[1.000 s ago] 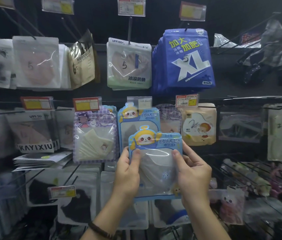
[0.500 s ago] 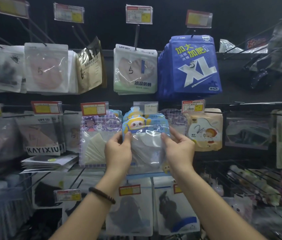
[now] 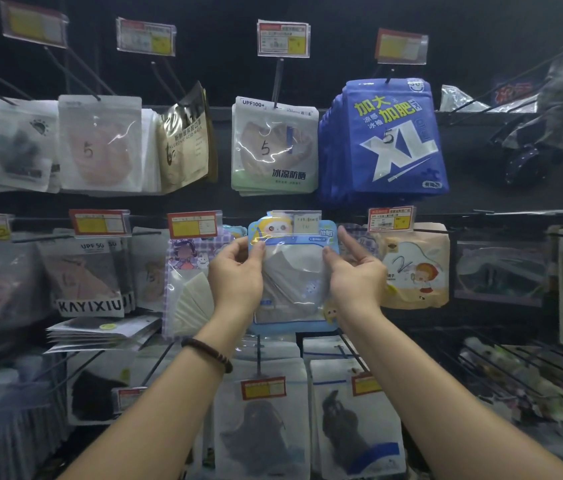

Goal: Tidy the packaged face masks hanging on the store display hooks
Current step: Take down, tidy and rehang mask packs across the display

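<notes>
A light-blue cartoon mask pack (image 3: pixel 292 278) with a grey mask inside sits at the middle-row hook, its top tucked behind a clear price tag (image 3: pixel 302 221). My left hand (image 3: pixel 237 277) pinches its left edge with thumb and fingers. My right hand (image 3: pixel 354 275) grips its right edge, index finger pointing up. Whether the hook passes through the pack's hole is hidden by the tag.
A purple checked pack (image 3: pixel 192 289) hangs just left, a beige cartoon pack (image 3: pixel 415 268) just right. Above hang the blue XL packs (image 3: pixel 391 140) and a green-white pack (image 3: pixel 275 147). Black-mask packs (image 3: pixel 262 431) hang below. Bare wire hooks (image 3: pixel 501 355) jut out at the lower right.
Both hands have lifted the blue pack up and away from me, from below the row to the hook behind the price tag. The view has tilted down slightly.
</notes>
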